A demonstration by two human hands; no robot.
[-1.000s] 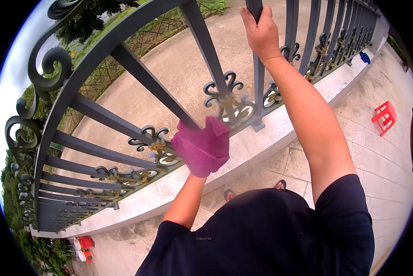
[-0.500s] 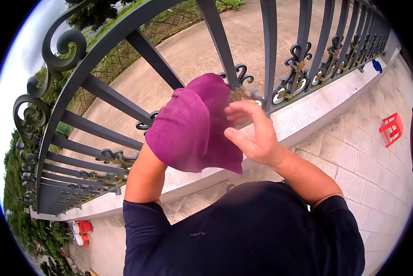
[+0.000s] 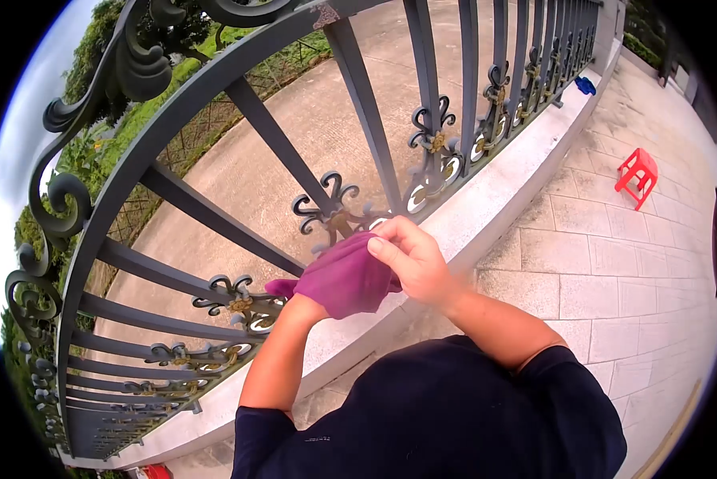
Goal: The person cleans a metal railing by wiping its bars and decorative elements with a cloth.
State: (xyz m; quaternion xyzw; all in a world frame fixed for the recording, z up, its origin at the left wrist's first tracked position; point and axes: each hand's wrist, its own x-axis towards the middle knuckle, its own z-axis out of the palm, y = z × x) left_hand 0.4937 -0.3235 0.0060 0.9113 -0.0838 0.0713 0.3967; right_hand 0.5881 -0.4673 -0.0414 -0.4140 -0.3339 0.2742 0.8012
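Beside the grey metal fence on our left, our left hand is mostly hidden under a purple cloth, so we cannot tell how its fingers stand, while at its right our right hand pinches the cloth's edge between thumb and fingertips. We seem to be arranging the cloth over the left hand, and adjusting it calls for a light, sure grip. The small pale marking on our dark shirt is too small to read.

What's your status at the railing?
Left hand under purple cloth; right hand pinching its edge. Railing just beyond. Red stool well aside.
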